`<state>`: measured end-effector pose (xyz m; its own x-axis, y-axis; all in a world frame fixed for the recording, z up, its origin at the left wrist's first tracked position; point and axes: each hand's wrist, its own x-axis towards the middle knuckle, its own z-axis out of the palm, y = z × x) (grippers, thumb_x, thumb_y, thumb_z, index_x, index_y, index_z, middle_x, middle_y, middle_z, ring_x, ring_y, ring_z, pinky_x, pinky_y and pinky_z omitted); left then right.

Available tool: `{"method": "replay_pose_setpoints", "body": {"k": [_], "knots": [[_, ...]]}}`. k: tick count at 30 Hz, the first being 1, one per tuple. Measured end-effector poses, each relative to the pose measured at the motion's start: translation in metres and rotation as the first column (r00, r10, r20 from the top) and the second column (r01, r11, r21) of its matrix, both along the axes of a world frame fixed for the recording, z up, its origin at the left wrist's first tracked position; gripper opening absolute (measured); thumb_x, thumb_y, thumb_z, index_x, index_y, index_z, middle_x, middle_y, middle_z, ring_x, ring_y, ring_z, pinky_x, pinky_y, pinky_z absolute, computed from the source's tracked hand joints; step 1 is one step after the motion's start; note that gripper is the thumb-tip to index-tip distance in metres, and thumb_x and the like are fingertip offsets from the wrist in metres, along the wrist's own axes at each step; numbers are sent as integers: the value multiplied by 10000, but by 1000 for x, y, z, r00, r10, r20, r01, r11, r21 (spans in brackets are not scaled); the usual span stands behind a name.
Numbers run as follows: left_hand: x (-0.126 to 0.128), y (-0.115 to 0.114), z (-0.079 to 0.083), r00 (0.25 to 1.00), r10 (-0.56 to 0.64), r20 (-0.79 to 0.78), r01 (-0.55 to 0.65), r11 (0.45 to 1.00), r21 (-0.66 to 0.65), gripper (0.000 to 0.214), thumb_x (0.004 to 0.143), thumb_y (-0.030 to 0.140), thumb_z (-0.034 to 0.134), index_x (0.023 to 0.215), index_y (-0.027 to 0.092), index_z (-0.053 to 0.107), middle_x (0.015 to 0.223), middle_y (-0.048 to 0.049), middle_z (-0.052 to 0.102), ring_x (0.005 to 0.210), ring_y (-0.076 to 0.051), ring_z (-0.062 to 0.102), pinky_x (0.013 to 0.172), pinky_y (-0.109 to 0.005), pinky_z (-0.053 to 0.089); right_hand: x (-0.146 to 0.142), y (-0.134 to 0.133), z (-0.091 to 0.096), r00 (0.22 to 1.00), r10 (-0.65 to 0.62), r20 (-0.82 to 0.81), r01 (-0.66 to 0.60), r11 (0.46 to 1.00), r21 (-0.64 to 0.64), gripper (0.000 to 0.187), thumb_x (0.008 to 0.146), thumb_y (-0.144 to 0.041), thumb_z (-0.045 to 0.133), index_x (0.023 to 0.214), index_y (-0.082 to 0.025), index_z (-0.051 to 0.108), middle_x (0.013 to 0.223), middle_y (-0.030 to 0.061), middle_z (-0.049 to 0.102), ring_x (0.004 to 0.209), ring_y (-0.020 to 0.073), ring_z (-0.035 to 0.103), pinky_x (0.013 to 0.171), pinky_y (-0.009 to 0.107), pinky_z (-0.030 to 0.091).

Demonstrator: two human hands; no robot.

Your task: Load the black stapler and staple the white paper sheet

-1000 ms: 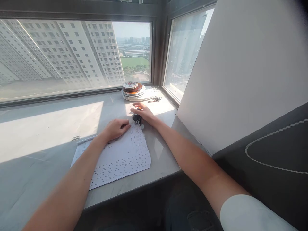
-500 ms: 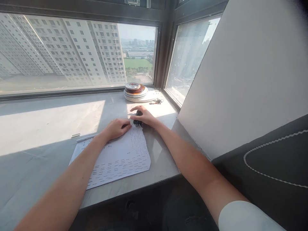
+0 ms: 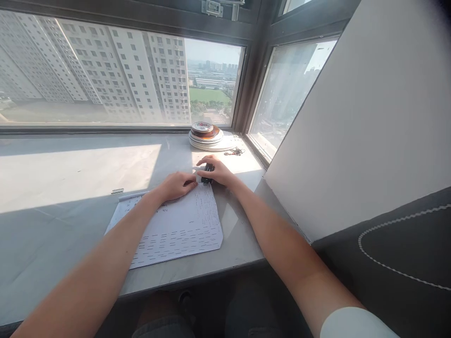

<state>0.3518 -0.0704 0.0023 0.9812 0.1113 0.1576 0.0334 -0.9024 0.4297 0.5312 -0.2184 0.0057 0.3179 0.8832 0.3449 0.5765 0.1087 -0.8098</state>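
A stack of white paper sheets (image 3: 183,220), with rows of short dark dashes and some handwriting, lies on the pale stone sill. My left hand (image 3: 178,185) rests over its far edge, fingers curled and closed, with the thumb against the paper. Beside it, at the far right corner of the sheets, my right hand (image 3: 216,170) is closed around a small black stapler (image 3: 207,174). The stapler's near end meets the paper edge; the hand covers much of the rest.
Behind my hands a pile of plates (image 3: 206,138) stands by the window corner, with a small beaded string (image 3: 235,151) near it. A short metallic strip of staples (image 3: 117,191) lies left of the paper. A white wall (image 3: 334,141) slants along the right.
The camera view has shifted slightly, so everything sits a little further right. Both hands keep nearly the same places at the far edge of the paper, and the stapler looks slightly more upright.
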Motion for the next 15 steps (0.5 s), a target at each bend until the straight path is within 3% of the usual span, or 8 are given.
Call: {"method": "replay_pose_setpoints", "body": {"k": [8,15], "knots": [[0,-2,2,1000,4,8,-3,1000,-2,270,954,409,511,796,221,623,703,11,637,642,-163,529,639,-299,349,3,1,-4,999,-1,46,2,1000,-6,301,874,-477,730,1093,-272,750,1206,70,565,1137,221,566,1038,371,452],[0,-2,3,1000,5,-3,-5,1000,5,292,951,404,511,732,222,577,639,16,569,608,-163,484,616,-300,326,3,2,-6,1000,-16,-11,16,999,-35,318,934,-513,620,1087,-257,727,1175,72,598,1115,219,563,1050,383,435]]}}
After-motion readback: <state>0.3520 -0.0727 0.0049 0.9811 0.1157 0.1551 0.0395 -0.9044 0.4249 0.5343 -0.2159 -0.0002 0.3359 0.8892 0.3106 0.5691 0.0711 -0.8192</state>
